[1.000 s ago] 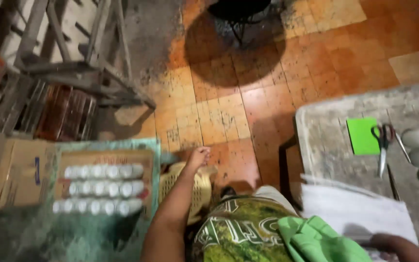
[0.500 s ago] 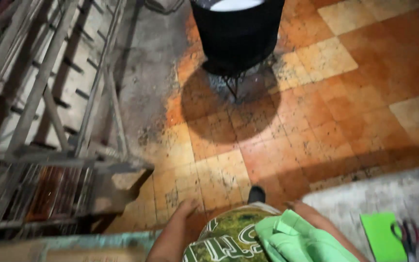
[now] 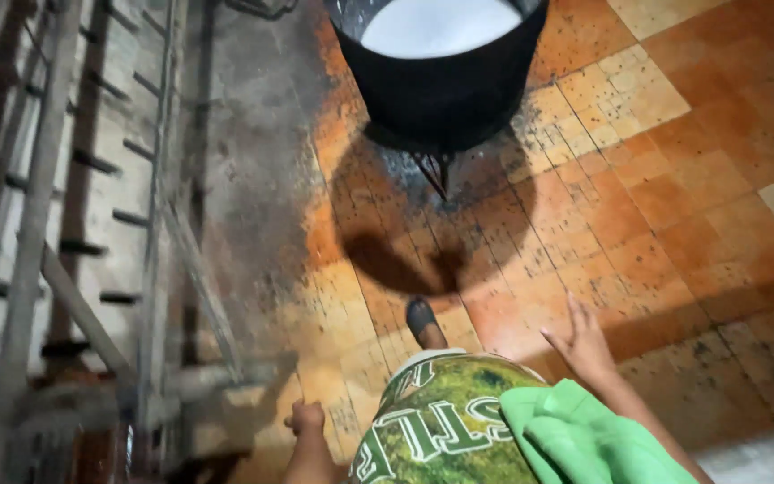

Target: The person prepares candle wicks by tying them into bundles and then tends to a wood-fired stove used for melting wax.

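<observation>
Right fingers: spread wide, nothing held; the right hand (image 3: pixel 584 345) was raised above the tiled floor (image 3: pixel 692 188).
Left fingers: curled into a loose fist; whether anything was gripped cannot be told. The left hand (image 3: pixel 305 418) hung low beside the shorts (image 3: pixel 441 426).
Nearest things: a green cloth (image 3: pixel 575 439) lay against the right forearm; a black bucket (image 3: pixel 441 81) with pale contents stood well ahead on a stand.
Doing it well: judged a walking step, best taken with the shoe (image 3: pixel 420 318) kept clear of the wooden frames (image 3: pixel 91 224) at left.
Hard to make out: the bucket's top was cut off; the frames were blurred; the stand was lost in shadow.
</observation>
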